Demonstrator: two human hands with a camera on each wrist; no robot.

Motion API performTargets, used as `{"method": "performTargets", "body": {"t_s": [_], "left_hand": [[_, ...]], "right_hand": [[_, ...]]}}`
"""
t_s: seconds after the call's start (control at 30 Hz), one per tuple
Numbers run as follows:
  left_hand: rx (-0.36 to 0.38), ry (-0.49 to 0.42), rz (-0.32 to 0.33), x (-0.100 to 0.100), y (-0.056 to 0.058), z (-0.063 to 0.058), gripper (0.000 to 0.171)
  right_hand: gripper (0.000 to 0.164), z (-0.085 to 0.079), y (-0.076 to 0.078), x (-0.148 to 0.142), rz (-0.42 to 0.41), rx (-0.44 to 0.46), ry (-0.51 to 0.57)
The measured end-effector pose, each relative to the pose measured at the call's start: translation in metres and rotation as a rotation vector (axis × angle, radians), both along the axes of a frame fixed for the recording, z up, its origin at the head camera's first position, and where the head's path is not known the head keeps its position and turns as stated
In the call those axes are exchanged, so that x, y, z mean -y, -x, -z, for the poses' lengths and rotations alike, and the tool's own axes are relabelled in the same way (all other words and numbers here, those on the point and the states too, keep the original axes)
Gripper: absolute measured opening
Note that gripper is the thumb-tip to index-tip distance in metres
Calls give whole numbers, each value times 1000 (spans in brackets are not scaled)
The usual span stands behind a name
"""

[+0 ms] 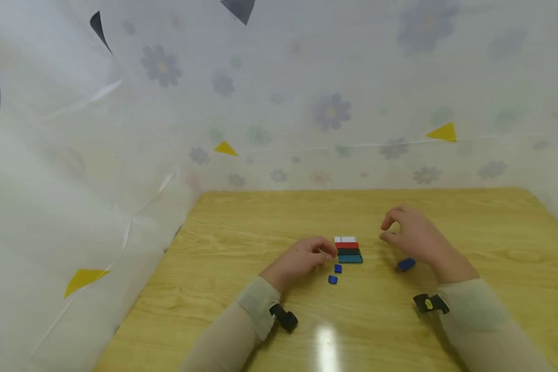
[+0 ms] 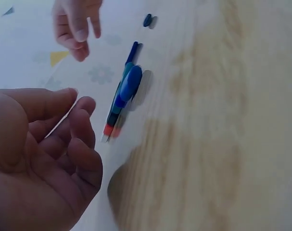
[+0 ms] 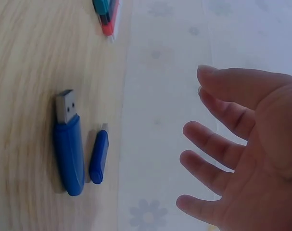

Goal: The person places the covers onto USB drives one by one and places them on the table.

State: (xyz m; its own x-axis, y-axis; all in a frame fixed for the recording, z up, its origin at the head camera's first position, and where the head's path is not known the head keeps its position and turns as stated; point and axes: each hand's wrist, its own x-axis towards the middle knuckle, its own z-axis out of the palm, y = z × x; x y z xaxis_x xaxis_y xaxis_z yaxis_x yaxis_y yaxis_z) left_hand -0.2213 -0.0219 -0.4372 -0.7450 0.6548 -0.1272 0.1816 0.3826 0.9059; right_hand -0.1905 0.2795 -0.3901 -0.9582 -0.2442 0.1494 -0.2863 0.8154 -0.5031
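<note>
My left hand (image 1: 309, 256) hovers at the left end of a row of flash drives, fingers loosely curled around nothing. The row holds a white drive (image 1: 345, 239), a red drive (image 1: 347, 245), a black drive (image 1: 349, 251) and a teal drive (image 1: 350, 259), laid side by side. Two small blue caps (image 1: 332, 279) lie just in front of it. To the right, my right hand (image 1: 414, 235) is raised with fingers bent and apart, holding nothing. Near it lie a larger blue USB flash drive (image 3: 69, 154), metal plug bare, and a smaller blue drive (image 3: 99, 158).
The wooden table (image 1: 242, 222) backs onto a pale flowered sheet (image 1: 269, 103), which also hangs along the left side. Yellow patches (image 1: 443, 133) and dark ones mark the sheet. Each sleeve has a black strap (image 1: 284, 316) at its wrist.
</note>
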Motion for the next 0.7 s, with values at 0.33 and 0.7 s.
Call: {"method": "performTargets", "body": {"t_s": [0.33,0.7], "left_hand": [[-235,289,253,-1,11,-14,27],[-454,511,483,-4,20,-23,40]], "right_hand": [[14,-6,1,-1,-6,29,41],[16,-4,4,-5,0,25,79]]}}
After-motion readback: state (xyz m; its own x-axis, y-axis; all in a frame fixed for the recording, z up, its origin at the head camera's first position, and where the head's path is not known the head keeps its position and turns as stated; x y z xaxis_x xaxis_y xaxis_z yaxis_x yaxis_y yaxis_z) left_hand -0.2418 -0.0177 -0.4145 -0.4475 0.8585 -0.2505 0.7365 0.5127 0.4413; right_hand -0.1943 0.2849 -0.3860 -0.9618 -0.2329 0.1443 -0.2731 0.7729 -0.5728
